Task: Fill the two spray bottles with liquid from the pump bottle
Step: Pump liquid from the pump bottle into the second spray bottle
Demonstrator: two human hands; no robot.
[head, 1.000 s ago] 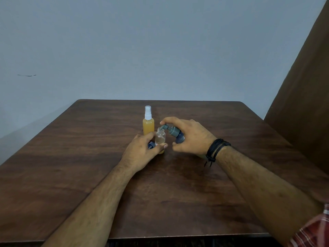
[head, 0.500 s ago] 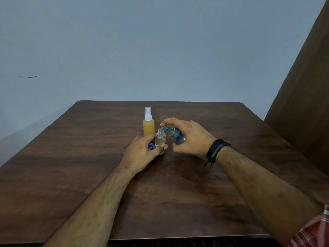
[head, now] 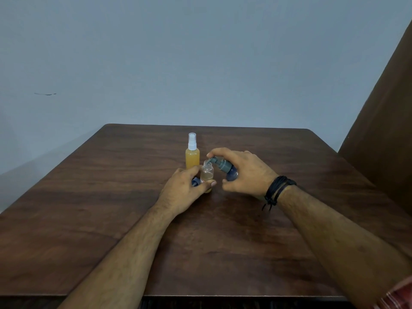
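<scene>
A small clear spray bottle point(head: 207, 173) stands uncapped on the table, a little yellowish liquid at its bottom. My left hand point(head: 185, 189) grips its lower part and also holds a blue cap point(head: 195, 181). My right hand point(head: 244, 172) holds the blue pump bottle point(head: 224, 167) tilted leftward, its grey nozzle tip right at the clear bottle's mouth, forefinger on the pump head. Behind them stands a taller spray bottle point(head: 192, 156) full of orange liquid, with a white sprayer on top.
The dark wooden table point(head: 111, 197) spreads wide around the bottles, its front edge near the bottom of view. A brown panel point(head: 383, 130) rises at the right. A black cord bracelet point(head: 278, 190) wraps my right wrist.
Almost nothing differs; both hands keep their hold, and the pump nozzle stays at the small bottle's mouth.
</scene>
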